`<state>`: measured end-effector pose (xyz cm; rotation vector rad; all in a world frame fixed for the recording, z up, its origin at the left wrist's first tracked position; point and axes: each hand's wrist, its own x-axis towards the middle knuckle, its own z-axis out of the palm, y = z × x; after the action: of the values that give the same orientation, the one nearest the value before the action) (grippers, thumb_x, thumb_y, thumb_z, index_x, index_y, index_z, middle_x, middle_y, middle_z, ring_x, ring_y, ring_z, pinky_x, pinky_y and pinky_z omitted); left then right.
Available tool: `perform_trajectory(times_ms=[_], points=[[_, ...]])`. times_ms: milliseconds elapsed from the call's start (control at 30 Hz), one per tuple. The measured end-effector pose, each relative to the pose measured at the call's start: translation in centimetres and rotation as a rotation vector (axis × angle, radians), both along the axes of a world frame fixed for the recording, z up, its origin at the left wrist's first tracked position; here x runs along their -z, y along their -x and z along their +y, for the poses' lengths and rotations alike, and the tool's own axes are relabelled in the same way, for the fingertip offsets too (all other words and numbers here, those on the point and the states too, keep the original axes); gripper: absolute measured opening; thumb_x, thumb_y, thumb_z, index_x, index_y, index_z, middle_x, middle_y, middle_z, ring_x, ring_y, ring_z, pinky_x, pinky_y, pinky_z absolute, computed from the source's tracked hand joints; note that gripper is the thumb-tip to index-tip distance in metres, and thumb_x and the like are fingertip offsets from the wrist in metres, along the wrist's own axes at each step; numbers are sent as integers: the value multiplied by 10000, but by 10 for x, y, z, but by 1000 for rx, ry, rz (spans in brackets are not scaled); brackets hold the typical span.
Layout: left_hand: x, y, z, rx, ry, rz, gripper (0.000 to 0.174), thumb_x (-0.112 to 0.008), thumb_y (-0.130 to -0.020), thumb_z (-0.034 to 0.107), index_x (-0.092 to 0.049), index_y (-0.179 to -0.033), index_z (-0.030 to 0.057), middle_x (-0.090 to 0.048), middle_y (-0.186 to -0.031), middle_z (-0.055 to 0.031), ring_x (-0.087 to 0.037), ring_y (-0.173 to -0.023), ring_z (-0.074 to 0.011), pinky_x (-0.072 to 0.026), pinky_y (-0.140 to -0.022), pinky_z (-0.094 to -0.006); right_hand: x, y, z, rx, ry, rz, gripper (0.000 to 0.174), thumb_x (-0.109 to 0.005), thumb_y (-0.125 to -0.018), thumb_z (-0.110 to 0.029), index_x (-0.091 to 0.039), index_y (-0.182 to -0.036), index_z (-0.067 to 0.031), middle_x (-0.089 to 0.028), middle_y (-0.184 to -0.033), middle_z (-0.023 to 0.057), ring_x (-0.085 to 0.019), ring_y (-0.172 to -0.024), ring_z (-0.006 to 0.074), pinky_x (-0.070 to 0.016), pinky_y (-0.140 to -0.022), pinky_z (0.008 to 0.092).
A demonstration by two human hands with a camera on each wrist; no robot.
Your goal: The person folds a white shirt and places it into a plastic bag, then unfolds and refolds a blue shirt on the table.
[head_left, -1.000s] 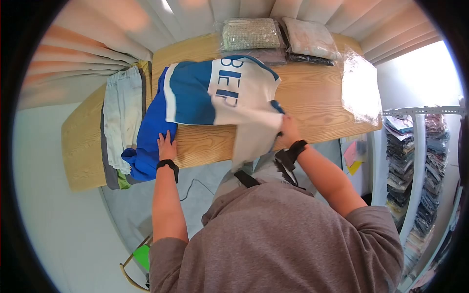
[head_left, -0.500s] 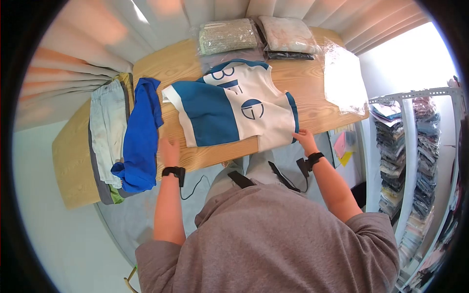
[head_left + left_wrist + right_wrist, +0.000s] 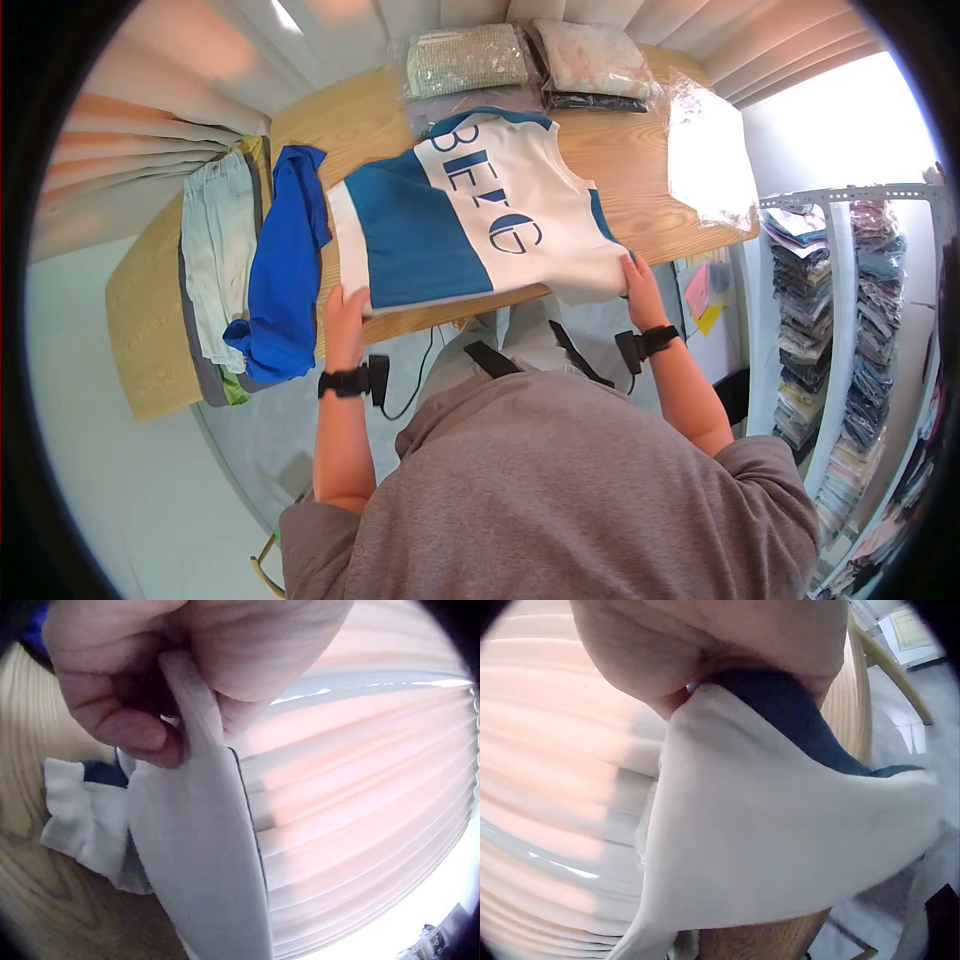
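Observation:
A sleeveless top (image 3: 400,240), teal and white with large dark letters, spreads over the wooden table in the head view. Its near side is lifted between both hands. My left hand (image 3: 345,325) pinches the white hem at the lower left corner; in the left wrist view the hem's folded band (image 3: 196,705) sits between thumb and fingers. At the other end, my right hand (image 3: 645,298) grips the shoulder area by the teal-edged armhole. The right wrist view shows the teal edging (image 3: 780,712) running up under that hand, whose fingertips are mostly hidden.
Left of the top lies a royal-blue garment (image 3: 285,270), beside light trousers (image 3: 215,260) on a darker pile. Bagged folded clothes (image 3: 470,62) sit at the table's back, with a clear plastic bag (image 3: 710,155) at the right. A rack of stacked clothes (image 3: 800,330) stands right.
The top was swung round and laid flatter, its lettering now spread out. My left hand left the blue garment, which shifted left, and took the hem. My right hand keeps its end of the top.

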<state>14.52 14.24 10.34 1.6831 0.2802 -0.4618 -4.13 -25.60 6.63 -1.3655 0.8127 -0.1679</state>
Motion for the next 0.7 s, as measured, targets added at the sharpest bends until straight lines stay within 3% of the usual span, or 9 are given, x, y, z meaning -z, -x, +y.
perform_trajectory(times_ms=[100, 167, 300, 367, 400, 467, 567, 700], points=[[-7, 28, 22, 19, -20, 75, 162, -597, -813, 158, -563, -923, 45, -569, -781, -13, -544, -686, -89, -441, -555, -239, -11, 4, -2, 24, -99, -8, 334, -501, -934, -260, -553, -1120, 12, -616, -979, 39, -557, -852, 91, -435, -747, 227], [10, 47, 32, 60, -46, 271, 178, -627, -810, 169, -569, -922, 44, -587, -794, -30, -557, -600, -104, -433, -507, -230, -8, 12, -7, -62, -97, 133, 324, -509, -929, -266, -571, -1077, 16, -618, -932, 38, -558, -807, 96, -435, -700, 232], [47, 68, 44, 87, -61, 462, 212, -635, -811, 168, -554, -958, 39, -591, -785, -38, -564, -586, -110, -428, -498, -226, 9, 22, -10, -117, -67, 265, 323, -526, -915, -275, -585, -1025, 22, -618, -879, 38, -556, -756, 100, -428, -655, 239], [62, 77, 48, 22, -15, 560, 287, -617, -817, 147, -534, -1072, 45, -583, -757, -27, -542, -580, -98, -411, -491, -214, 12, 21, -8, -78, -14, 355, 308, -548, -894, -271, -604, -958, 26, -616, -839, 35, -554, -720, 106, -424, -636, 243], [57, 80, 44, 14, -12, 563, 287, -617, -817, 147, -534, -1072, 45, -583, -757, -27, -542, -580, -98, -411, -491, -214, 9, 17, -6, -86, -12, 358, 308, -548, -894, -271, -604, -958, 26, -616, -839, 35, -554, -720, 106, -424, -636, 243], [33, 82, 31, -139, -26, 211, 407, -602, -819, 124, -486, -1204, 62, -574, -749, -8, -507, -574, -79, -394, -498, -204, -9, 3, -1, 53, -14, 295, 268, -563, -872, -235, -615, -907, 26, -616, -802, 38, -554, -694, 112, -421, -620, 249], [7, 79, 28, -7, 108, 121, 444, -586, -819, 129, -493, -1251, 80, -554, -795, 2, -472, -596, -74, -378, -517, -201, -40, -14, 0, 77, 5, 194, 235, -567, -857, -201, -623, -883, 26, -619, -791, 47, -560, -689, 117, -425, -620, 256], [30, 73, 45, 31, 150, 240, 370, -572, -815, 128, -556, -1181, 80, -560, -822, 14, -460, -586, -59, -363, -520, -188, -59, -26, 1, 142, -121, 167, 210, -550, -866, -180, -615, -888, 19, -619, -824, 59, -573, -727, 142, -438, -645, 272]])
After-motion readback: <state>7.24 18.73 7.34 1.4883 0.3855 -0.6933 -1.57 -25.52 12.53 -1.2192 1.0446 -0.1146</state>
